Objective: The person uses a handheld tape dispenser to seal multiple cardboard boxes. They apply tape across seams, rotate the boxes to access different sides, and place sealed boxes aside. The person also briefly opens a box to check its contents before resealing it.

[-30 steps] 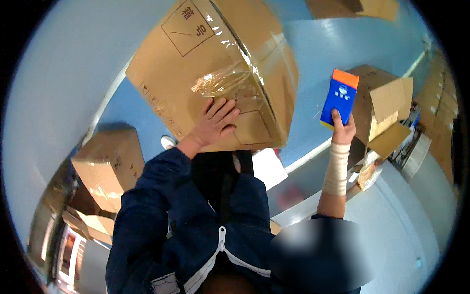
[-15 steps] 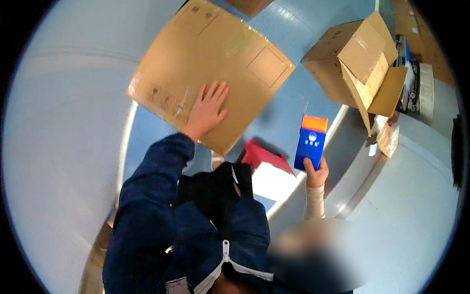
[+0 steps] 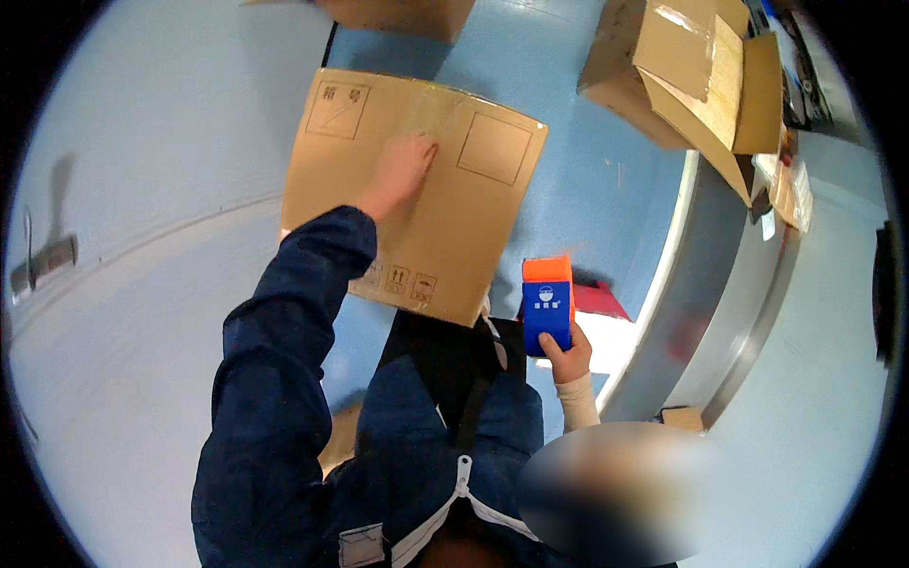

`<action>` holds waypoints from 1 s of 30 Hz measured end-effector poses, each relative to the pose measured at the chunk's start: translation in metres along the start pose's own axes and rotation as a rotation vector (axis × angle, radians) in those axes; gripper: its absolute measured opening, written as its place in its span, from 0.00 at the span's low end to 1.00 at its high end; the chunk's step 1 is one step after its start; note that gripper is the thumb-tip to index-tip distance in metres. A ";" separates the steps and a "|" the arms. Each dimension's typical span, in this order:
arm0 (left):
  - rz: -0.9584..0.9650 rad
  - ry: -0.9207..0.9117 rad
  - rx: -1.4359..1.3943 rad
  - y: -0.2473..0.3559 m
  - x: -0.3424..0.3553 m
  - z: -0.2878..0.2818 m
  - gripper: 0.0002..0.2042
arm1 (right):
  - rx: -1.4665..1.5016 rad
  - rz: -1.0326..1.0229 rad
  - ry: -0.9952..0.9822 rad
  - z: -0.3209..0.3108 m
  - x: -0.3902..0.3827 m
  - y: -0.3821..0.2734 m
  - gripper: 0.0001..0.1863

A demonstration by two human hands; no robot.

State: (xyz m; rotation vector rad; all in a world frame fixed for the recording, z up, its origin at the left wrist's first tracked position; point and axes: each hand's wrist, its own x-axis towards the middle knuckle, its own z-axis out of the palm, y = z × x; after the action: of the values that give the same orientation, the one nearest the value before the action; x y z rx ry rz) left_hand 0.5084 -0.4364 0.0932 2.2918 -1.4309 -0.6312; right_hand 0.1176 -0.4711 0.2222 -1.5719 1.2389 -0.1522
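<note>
A large brown cardboard carton (image 3: 445,222) stands before me, its taped top face up. My left hand (image 3: 402,175) rests on that top near the middle seam, fingers bent in; some blur covers them, and whatever they may pinch is too small to make out. Right of the carton, my right hand (image 3: 566,354) grips the lower end of a blue-and-orange box-shaped thing (image 3: 547,308), thumb across its blue face. Its orange end points away from me. What kind of thing it is does not show plainly.
Far right, an open carton (image 3: 696,66) has its flaps spread. Another carton (image 3: 402,14) stands at the far edge. A red thing (image 3: 601,301) with a white surface lies behind my right hand. A pale wall (image 3: 161,284) rises on the left; a grey metal ledge (image 3: 720,293) runs along the right.
The carton has come nearer to me and turned. My left hand, flat with fingers spread before, now has its fingers bent in. My right hand has moved left with the blue-and-orange thing.
</note>
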 end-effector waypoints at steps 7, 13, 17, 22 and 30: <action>0.498 -0.253 0.225 -0.006 0.040 -0.055 0.11 | 0.012 0.096 0.148 0.027 -0.025 -0.022 0.14; 0.674 -0.236 0.248 0.008 0.045 -0.073 0.14 | 0.004 0.081 0.125 0.039 -0.030 -0.037 0.15; 0.607 -0.395 0.225 0.024 0.048 -0.092 0.11 | -0.017 0.053 0.036 0.038 -0.020 -0.068 0.17; 0.545 -0.514 0.305 0.053 0.049 -0.125 0.09 | -0.044 -0.021 -0.110 0.018 -0.003 -0.096 0.17; -0.052 -0.431 -0.368 0.093 -0.017 -0.132 0.12 | 0.018 -0.074 -0.426 -0.014 0.027 -0.117 0.19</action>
State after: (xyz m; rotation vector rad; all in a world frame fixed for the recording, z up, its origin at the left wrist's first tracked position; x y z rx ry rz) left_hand 0.5048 -0.4507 0.2548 1.9800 -1.2907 -1.3471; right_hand 0.1931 -0.5144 0.3064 -1.5353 0.8444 0.1205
